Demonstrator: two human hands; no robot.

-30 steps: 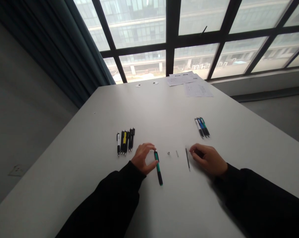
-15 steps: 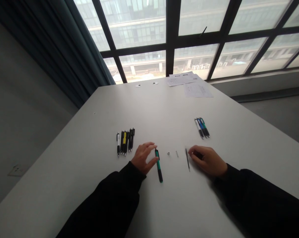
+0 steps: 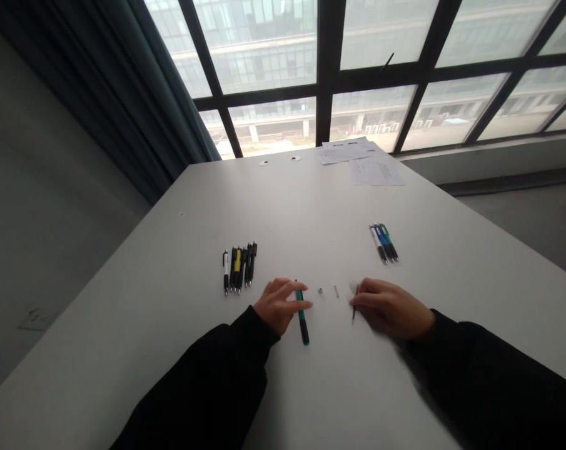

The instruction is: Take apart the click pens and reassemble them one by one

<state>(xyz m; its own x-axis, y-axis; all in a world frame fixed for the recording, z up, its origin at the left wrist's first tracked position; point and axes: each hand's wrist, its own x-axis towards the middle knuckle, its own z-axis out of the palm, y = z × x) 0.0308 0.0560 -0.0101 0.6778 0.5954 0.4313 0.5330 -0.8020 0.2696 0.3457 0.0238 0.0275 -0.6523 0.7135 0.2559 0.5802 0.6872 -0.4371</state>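
Note:
A green and black pen barrel [image 3: 304, 327] lies lengthwise on the table. My left hand [image 3: 279, 304] reaches across its upper part, thumb and forefinger stretched out and apart; whether they touch the barrel I cannot tell. To the right, my right hand [image 3: 394, 306] pinches a thin dark pen refill [image 3: 354, 312] between thumb and fingers, slightly blurred. Between the hands lie a small metal pen tip [image 3: 319, 290] and a little spring [image 3: 336, 292].
Several pens, mostly black with a yellow pen [image 3: 237, 262] and a white pen [image 3: 225, 272], lie in a row at left. White, blue and green pens [image 3: 384, 242] lie together at right. Paper sheets [image 3: 375, 171] rest at the table's far edge by the window.
My right fingers have closed on the refill, which now stands at a different slant. My left hand has shifted right and down over the barrel.

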